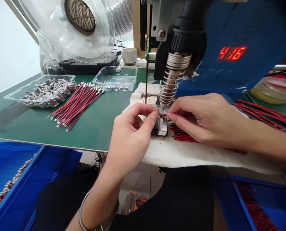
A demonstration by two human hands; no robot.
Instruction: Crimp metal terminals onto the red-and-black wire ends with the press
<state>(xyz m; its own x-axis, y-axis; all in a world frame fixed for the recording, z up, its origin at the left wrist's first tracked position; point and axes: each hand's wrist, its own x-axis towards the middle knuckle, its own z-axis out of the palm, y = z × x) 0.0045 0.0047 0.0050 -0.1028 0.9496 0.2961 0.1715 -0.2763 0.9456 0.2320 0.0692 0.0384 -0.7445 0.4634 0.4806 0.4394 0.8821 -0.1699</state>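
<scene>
My left hand (130, 134) and my right hand (200, 117) meet under the hot-air nozzle (173, 81) with its coiled wire guard. Both pinch a short red wire piece (163, 114) between thumb and fingertips, held just above a small metal fixture block (162, 127). The left fingers are curled, the right fingers pressed together. Under my right hand lies a bundle of red wires (181, 134) on a white cloth (181, 154).
A fan of red and black wires (76, 104) lies on the green mat (37, 125), beside a clear tray of metal terminals (47, 91) and an emptier clear tray (116, 78). Blue bins (24, 186) sit below the edge. The blue machine display (231, 53) reads 416.
</scene>
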